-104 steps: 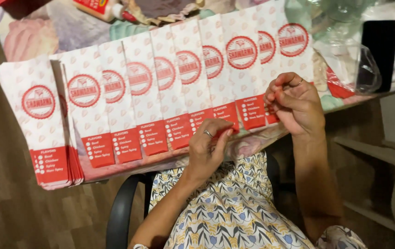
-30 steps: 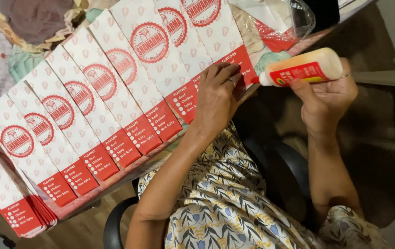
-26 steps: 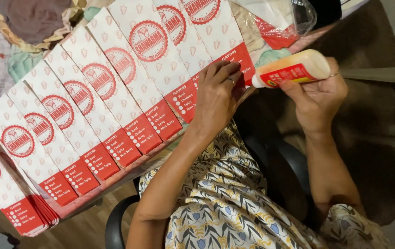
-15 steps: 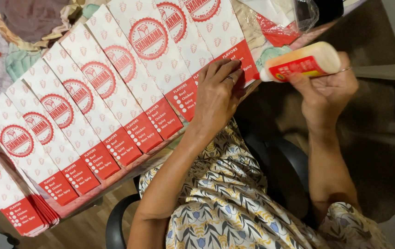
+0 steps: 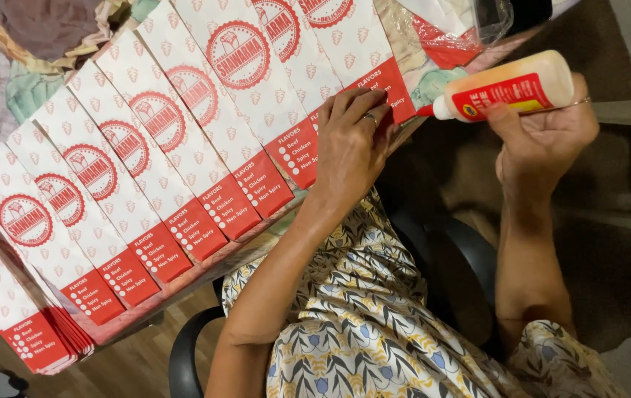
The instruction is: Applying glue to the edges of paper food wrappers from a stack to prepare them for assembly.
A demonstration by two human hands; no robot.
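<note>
Left hand (image 5: 348,144) presses flat on the paper bag (image 5: 345,70) flap — keep it pinned; right hand (image 5: 544,136) grips the glue bottle (image 5: 507,88), nozzle seemingly just beside the edge.

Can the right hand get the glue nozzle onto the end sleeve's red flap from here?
Probably yes: right hand holds the glue bottle, nozzle beside the flap. Left hand covers part of it, the edge nearest the nozzle looks bare.

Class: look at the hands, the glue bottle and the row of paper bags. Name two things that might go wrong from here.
1. The right hand holds the glue bottle on its side, nozzle toward the bags; glue might drip on printed faces.
2. The left hand presses only the end bag; the overlapped row might slide.
</note>
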